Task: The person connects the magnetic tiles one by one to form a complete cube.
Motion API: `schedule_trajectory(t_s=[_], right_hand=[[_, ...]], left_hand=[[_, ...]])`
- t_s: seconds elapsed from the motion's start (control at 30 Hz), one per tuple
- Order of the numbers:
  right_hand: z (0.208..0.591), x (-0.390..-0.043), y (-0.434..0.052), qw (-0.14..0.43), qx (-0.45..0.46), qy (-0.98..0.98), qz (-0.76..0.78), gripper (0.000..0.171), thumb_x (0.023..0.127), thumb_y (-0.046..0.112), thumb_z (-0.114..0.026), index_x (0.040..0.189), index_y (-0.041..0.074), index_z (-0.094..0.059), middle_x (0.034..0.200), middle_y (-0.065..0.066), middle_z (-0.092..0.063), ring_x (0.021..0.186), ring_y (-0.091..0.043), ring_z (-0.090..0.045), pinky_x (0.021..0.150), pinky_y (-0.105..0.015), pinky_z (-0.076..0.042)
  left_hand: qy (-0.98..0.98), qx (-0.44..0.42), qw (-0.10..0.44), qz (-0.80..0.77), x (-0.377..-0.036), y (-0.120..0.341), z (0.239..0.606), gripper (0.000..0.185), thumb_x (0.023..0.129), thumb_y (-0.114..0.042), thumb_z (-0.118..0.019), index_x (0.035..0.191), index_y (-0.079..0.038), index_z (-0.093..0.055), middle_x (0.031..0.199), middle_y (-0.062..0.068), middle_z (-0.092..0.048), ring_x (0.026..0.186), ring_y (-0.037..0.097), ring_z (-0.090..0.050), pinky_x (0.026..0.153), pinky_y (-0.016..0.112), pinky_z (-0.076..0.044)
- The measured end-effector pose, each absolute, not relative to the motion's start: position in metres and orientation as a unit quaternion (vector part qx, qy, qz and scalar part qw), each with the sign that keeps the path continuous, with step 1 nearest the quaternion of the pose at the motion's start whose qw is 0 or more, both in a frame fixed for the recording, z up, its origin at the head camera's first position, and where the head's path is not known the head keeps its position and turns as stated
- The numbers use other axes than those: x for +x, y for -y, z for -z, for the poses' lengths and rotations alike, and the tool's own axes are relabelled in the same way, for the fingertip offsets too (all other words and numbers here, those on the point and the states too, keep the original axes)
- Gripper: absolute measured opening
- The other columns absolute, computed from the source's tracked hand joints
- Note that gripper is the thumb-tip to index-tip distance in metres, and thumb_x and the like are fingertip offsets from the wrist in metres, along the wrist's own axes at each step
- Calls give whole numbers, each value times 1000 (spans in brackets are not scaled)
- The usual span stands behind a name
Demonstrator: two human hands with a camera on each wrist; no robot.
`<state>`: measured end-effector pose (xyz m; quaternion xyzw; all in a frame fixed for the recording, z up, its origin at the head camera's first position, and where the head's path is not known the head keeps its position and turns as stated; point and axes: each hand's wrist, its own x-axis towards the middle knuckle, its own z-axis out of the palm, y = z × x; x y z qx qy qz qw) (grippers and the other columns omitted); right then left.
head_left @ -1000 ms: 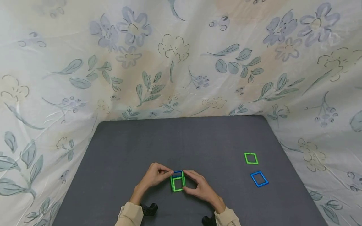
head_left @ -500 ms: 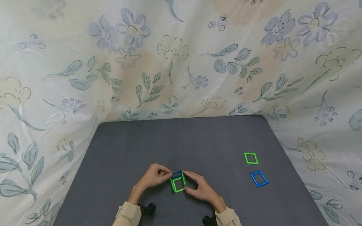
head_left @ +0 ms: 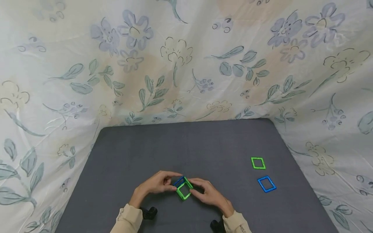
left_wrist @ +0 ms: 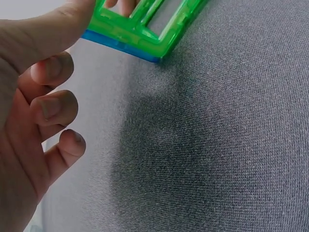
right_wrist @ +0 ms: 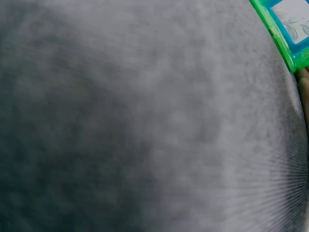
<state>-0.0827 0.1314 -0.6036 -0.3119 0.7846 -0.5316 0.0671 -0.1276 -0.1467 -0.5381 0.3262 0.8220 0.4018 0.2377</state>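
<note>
Several green and blue square magnetic tiles, open frames joined into a small box (head_left: 180, 194), are between the two hands near the front middle of the table. My left hand (head_left: 156, 183) holds its left side, where a blue tile (head_left: 178, 182) shows. In the left wrist view the thumb presses a green tile (left_wrist: 125, 36) with blue behind it, and the other fingers curl free. From the right, my right hand (head_left: 208, 193) grips the box between thumb and fingers. Only a green-and-blue corner of the box and a sliver of fingers enter the right wrist view.
A loose green square tile (head_left: 258, 168) lies flat on the dark grey table (head_left: 140, 145) to the right. A loose blue square tile (head_left: 261, 186) lies just in front of it. A floral cloth (head_left: 186, 94) hangs behind and along both sides.
The box has turned clockwise between the hands, so its front square now stands on a corner. The left index finger has extended over the top left, and its thumb has come to the lower left.
</note>
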Motion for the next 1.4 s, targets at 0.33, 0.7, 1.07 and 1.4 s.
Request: schedule_trajectory(t_s=[0.33,0.7,1.07,1.4], right_hand=[[602,-87,-131,87,-315,-799,506,41,103,16,-62,144,9,-60,139,-10,-66,128,-26,-64,107,-36,-51],[600,-90,-131,108,-305,-800,504,41,106,20,-58,146,12,-58,139,-8,-66,127,-23,-64,106,-36,-51],[596,-89,-138,57,-305,-837,450,51,102,24,-65,148,5,-54,139,-10,-65,124,-28,-63,103,-44,-51],[568,-92,-229,-75,-311,-875,363,59,86,7,-81,140,-2,-60,127,-15,-70,115,-28,-64,93,-47,-52]], left_hand=[[-809,355,241,-403,-125,147,540,47,100,-21,-67,146,-13,-59,56,-9,-41,46,-3,-31,51,16,-34],[-810,347,215,-421,-116,146,547,44,99,-22,-69,142,-17,-63,55,-3,-45,45,-4,-31,49,16,-34],[-828,337,173,-414,-105,143,553,48,99,-34,-69,143,-16,-62,52,-8,-40,44,-5,-26,49,15,-30],[-847,311,133,-411,-97,143,557,48,97,-38,-71,141,-21,-63,54,-12,-37,46,-5,-24,52,15,-29]])
